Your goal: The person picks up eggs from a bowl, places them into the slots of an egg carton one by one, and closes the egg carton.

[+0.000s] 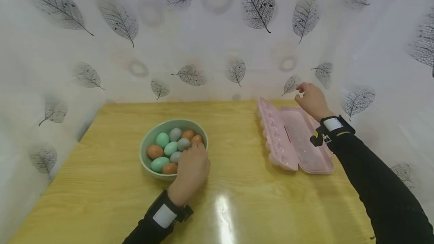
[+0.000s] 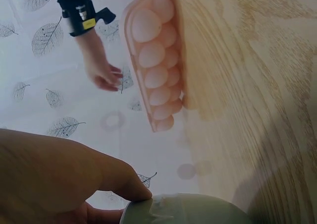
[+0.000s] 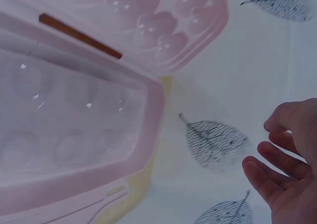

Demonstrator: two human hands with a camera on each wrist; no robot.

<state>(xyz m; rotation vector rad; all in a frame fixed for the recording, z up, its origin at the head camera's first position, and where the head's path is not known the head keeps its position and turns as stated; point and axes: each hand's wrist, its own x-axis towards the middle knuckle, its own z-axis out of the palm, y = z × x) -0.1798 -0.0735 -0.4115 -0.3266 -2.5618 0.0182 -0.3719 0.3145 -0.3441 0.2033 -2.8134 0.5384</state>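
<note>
A pale green bowl [image 1: 145, 160] holds several brown, mint green and grey eggs, among them a brown egg [image 1: 155, 151] on the left side. My left hand [image 1: 192, 166] reaches over the bowl's right front, fingertips down among the eggs beside a brown egg [image 1: 197, 139]. I cannot tell whether these fingers grip an egg. In the left wrist view, the thumb [image 2: 126, 182] is right at the bowl's rim. Over the far end of an open pink egg carton [image 1: 305, 138], my right hand [image 1: 312, 101] hovers with loosely bent fingers and nothing in them.
The carton's lid [image 1: 278, 134] stands tilted up on the left of its hinge. Bowl and carton sit apart on a yellow wood-grain table [image 1: 234, 187]. A white leaf-print sheet [image 1: 210, 48] hangs behind the table and along its sides.
</note>
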